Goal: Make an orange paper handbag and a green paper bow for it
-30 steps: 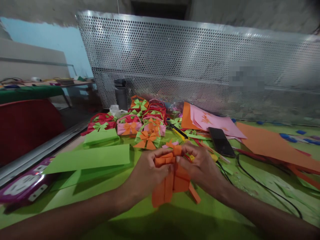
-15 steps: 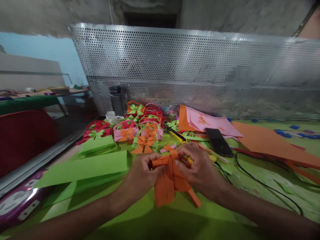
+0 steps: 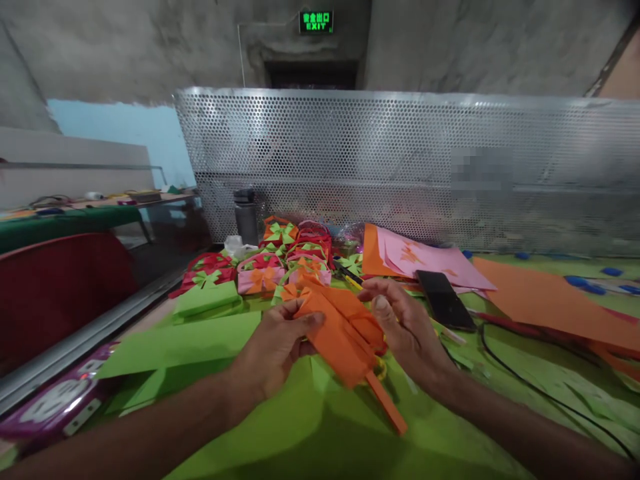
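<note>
My left hand (image 3: 280, 340) pinches the upper left corner of a folded orange paper bag (image 3: 340, 333), thumb on top. The bag is tilted, and a narrow orange strip (image 3: 387, 403) sticks out from its lower end. My right hand (image 3: 400, 323) is just right of the bag, fingers partly bent and thumb apart, with nothing visible in it. Behind the bag lie small finished paper bags with bows, among them a pink bag with an orange bow (image 3: 260, 277). Part of a yellow-handled tool (image 3: 354, 283) shows behind my right hand.
Green paper sheets (image 3: 185, 343) and a folded green piece (image 3: 210, 300) lie to the left, beside a purple power strip (image 3: 65, 393). A black phone (image 3: 445, 300), pink sheets (image 3: 425, 253), an orange sheet (image 3: 560, 297) and a black cable (image 3: 540, 380) are to the right. A bottle (image 3: 246, 217) stands behind.
The orange bag has turned from upright to slanting, its broad face now up. My right hand has let go of it and moved slightly right. The camera view has tilted up.
</note>
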Tool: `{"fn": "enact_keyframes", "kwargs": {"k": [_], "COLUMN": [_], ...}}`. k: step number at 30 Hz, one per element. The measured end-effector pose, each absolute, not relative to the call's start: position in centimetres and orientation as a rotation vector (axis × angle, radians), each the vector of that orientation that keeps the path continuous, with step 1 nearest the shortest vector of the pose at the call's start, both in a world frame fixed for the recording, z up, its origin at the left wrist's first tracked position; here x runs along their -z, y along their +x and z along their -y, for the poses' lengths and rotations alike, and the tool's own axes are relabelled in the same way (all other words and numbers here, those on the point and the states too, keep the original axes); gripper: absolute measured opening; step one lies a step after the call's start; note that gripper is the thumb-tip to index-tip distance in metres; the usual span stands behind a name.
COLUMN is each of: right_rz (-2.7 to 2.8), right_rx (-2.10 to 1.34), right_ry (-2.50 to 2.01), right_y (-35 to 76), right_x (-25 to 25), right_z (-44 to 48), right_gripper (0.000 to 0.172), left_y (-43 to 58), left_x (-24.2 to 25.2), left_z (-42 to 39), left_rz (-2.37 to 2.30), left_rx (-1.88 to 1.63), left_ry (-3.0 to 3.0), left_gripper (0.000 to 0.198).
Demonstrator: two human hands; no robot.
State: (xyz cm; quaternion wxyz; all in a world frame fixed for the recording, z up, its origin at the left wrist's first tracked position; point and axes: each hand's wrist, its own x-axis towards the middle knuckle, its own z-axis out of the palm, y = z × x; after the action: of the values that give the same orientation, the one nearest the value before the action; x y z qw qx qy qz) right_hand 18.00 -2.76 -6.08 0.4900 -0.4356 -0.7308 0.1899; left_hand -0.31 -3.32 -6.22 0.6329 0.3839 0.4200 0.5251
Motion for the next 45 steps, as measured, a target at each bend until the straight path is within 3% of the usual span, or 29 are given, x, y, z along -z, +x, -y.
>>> {"fn": "enact_keyframes", "kwargs": {"k": [5,11,16,24,29,35,45], "right_rz": [1.814,1.903,1.926,2.065,2.009,1.837,1.907], "right_rx": [-0.457,-0.487,-0.341,-0.143,-0.419,-0.745,-0.738], "right_ry": [-1.032,-1.134,-1.081,-1.052,-1.169,-1.072,-1.108], "right_y": [17.9,16.9,16.7,17.4,17.0,17.0,17.2], "right_x": [7.2,9.1,9.7,9.9,9.5,9.1,9.4], "right_z": [2.6,2.7,2.4,2.5,2.7,2.2,2.0], "right_gripper": [0.027,0.026,0.003,0.016,0.007,0.015,0.018], "left_y": [-1.4,-2.7,-2.5,-2.1,-2.4,-2.4,-3.2], "left_x": [7.2,8.1,8.3,8.1,8.5,8.6,8.9], "left_z": [3.2,3.2,3.6,4.1,4.0,3.9,2.9], "left_rz": [-0.869,-0.766,-0.735,-1.05,-0.954,-0.991,-0.916], "left_rx": [-1.32,-1.361,-1.292,-1.246,-1.189,-1.23,-1.131], "left_ry": [0.695,0.599,0.643,0.773,0.791,0.738,0.771], "left_gripper": [0.015,0.015,0.016,0.013,0.016,0.021,0.026]}}
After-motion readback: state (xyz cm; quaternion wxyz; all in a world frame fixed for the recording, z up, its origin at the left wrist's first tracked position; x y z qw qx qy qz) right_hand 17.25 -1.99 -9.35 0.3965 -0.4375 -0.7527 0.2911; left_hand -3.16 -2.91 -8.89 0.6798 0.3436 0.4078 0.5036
